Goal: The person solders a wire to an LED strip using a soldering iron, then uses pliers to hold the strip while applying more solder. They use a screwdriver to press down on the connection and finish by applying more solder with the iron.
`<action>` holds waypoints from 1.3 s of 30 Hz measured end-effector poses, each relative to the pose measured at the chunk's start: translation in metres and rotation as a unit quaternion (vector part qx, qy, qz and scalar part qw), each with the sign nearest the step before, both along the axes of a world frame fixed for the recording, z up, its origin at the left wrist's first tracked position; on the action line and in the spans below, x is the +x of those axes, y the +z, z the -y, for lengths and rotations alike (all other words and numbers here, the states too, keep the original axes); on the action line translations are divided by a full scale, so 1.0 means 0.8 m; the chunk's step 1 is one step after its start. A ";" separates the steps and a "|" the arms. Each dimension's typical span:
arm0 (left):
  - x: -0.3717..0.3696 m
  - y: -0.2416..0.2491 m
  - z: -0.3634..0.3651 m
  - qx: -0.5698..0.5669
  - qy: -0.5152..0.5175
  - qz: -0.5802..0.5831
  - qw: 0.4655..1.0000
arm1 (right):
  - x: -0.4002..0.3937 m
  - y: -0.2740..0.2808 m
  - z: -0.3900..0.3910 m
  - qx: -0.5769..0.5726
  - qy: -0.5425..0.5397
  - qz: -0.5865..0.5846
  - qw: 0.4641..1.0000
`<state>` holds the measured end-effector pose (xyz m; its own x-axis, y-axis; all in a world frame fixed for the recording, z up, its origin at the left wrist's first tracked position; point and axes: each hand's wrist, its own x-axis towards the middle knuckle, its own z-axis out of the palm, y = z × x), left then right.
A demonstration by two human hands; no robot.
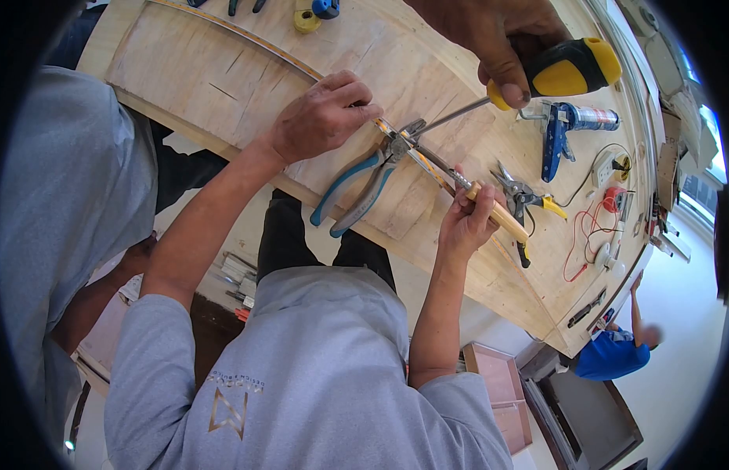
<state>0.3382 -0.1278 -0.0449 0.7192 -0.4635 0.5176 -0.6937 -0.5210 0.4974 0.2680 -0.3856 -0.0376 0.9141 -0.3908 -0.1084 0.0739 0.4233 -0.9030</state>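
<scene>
My left hand (324, 116) pinches a narrow orange-and-silver strip (280, 53) that runs diagonally over the wooden board. My right hand (468, 219) holds a wooden-handled tool (507, 217), its metal shaft pointing up-left toward the pliers' jaws. The pliers (357, 186), with teal and grey handles, lie across the strip between my hands. From the top, another person's hand (501, 51) grips a yellow-and-black screwdriver (572, 72); its tip is beside the pliers' jaws. Whether the tips touch the strip cannot be told.
Right of my right hand lie snips (519, 190), a blue caulking gun (554, 141), red wire (572, 247) and a power strip (604, 168). A yellow tape roll (306, 21) is at the top. Someone in grey (75, 196) stands left; someone in blue (613, 356) is far right.
</scene>
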 end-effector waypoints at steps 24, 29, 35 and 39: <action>0.000 0.000 0.000 -0.005 0.001 0.001 1.000 | -0.001 0.000 0.000 -0.001 0.001 -0.002 1.000; 0.000 0.001 0.000 -0.003 -0.001 -0.002 1.000 | -0.001 0.000 0.000 -0.001 -0.001 -0.005 1.000; 0.000 0.001 -0.001 -0.002 0.000 0.000 1.000 | -0.001 0.000 0.000 0.000 0.006 -0.001 1.000; 0.000 0.001 0.000 -0.009 0.001 -0.003 1.000 | -0.001 0.002 -0.001 -0.001 0.001 -0.007 1.000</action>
